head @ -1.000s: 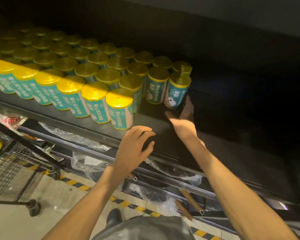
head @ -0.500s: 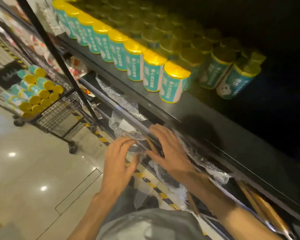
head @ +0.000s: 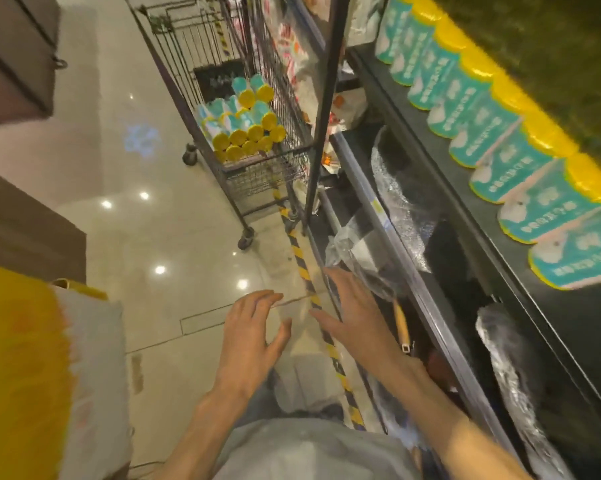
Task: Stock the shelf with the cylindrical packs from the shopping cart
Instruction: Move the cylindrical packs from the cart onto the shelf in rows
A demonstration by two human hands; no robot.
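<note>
Head view: left hand (head: pixel 248 336) and right hand (head: pixel 356 318) both released, fingers spread, empty. Cylindrical packs (head: pixel 245 124) lie far left in the shopping cart (head: pixel 267 174); shelf (head: pixel 520 271) at right. Recommended: reach both hands in, grasp one pack each around the body.

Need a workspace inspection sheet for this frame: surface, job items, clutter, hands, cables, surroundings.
Surface: dark shelf, its front edge lined with upright packs.
Job's things: shelved packs teal with yellow lids; more packs lying stacked in the wire shopping cart.
Clutter: clear plastic wrap on the lower shelf; wooden handle below the right hand.
Hands: left hand and right hand open, holding nothing.
Cables: nothing seen.
Surroundings: glossy tile floor; yellow-black floor tape.
</note>
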